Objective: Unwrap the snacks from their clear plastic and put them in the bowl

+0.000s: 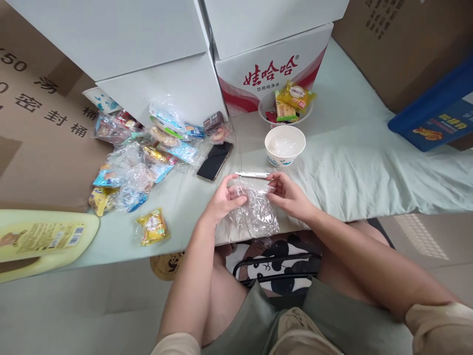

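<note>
Pinching a clear, crinkled plastic bag (pixel 261 209) at left and right, seemingly to spread it, the fingers of the left hand (pixel 226 198) and right hand (pixel 290 194) hold it above the pale green cloth-covered desk (pixel 340 172), by its near edge; whether they also grip the slim white stick (pixel 253 174) is unclear.

Can read 娃哈哈® in large red characters on white-and-red carton (pixel 273 71), 饮用纯净水 in small dark print beneath. Can make out 50, 汤 and 桶 on left brown carton (pixel 44 111), 0 and 密封桶 one line lower. Can't resolve the print on right brown carton (pixel 410 54), blue container (pixel 436 118) or yellow bottle (pixel 44 239).
</note>
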The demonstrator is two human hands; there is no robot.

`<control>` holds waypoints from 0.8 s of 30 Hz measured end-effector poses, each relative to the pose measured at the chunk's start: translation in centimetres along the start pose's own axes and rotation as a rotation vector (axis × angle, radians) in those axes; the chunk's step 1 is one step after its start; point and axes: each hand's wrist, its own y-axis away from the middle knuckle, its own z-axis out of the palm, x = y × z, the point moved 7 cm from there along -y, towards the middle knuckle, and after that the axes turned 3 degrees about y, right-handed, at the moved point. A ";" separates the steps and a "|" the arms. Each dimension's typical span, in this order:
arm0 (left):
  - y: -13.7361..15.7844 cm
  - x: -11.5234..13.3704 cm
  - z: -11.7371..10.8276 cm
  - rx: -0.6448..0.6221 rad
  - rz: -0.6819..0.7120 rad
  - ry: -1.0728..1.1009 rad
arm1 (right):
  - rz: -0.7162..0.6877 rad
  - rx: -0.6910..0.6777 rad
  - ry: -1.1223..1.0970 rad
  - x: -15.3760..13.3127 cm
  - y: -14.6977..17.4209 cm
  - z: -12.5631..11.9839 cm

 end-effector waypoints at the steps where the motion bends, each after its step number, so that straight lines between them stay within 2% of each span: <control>1: -0.1 -0.3 0.1 -0.017 -0.029 -0.030 | -0.009 0.022 -0.003 -0.1 0.0 -0.2; 4: -0.2 -0.4 0.0 0.002 -0.012 -0.141 | 0.020 0.025 0.004 -0.1 0.0 -0.4; 8: -0.2 -0.1 -0.4 0.060 0.065 -0.082 | 0.096 -0.120 0.066 0.4 0.0 0.6; 14: 0.0 -0.6 0.0 0.041 -0.069 -0.153 | 0.088 -0.110 0.134 0.2 0.1 0.6; 20: -0.1 -0.3 -0.1 0.068 -0.043 -0.179 | 0.064 -0.210 0.208 -0.2 0.3 1.2; 24: 0.0 -0.6 0.3 0.019 -0.067 -0.219 | 0.054 -0.223 0.283 -0.3 0.3 1.1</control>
